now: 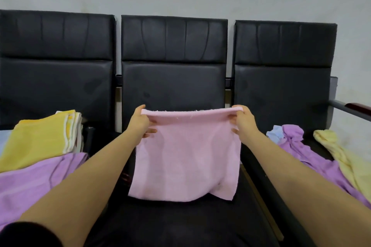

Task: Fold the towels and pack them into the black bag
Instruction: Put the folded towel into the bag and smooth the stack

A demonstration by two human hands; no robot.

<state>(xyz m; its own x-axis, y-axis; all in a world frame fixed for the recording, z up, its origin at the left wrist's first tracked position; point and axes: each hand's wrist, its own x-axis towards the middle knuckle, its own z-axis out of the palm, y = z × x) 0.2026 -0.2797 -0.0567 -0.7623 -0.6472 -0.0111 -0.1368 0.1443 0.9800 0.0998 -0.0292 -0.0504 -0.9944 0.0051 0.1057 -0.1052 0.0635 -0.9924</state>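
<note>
A pink towel (186, 156) hangs over the middle black seat (180, 222), doubled over along its top edge. My left hand (140, 122) pinches its top left corner and my right hand (242, 120) pinches its top right corner, holding the edge taut. The towel's lower edge rests on the seat cushion. No black bag is in view.
On the left seat lie folded towels: a yellow one (40, 138) on a stack and a purple one (30, 182) nearer me. On the right seat lie unfolded purple (313, 156), pale yellow (341, 156) and light blue (276, 133) towels. Black backrests (174, 62) stand behind.
</note>
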